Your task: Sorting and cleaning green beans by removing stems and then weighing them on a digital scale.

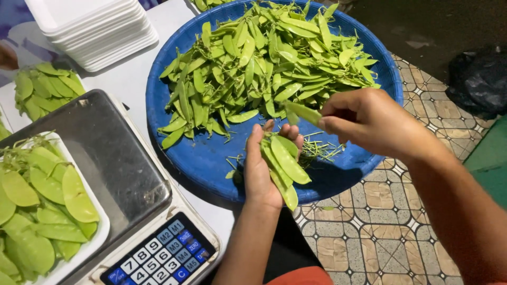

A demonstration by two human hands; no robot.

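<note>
Snow peas, sorting in hand

Left hand (261,171) cups several pea pods (285,163); right hand (364,119) fingers pinch single pod (301,112) (above blue basin (185,153)); scale (121,174) adjacent.

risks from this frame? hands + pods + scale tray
1. The left hand cups a loose bunch of pods over the blue basin rim; some could slide off toward the tiled floor.
2. The right hand only pinches one pod by its end; it might drop.
3. The white tray on the scale looks heaped; pods could spill.
</note>
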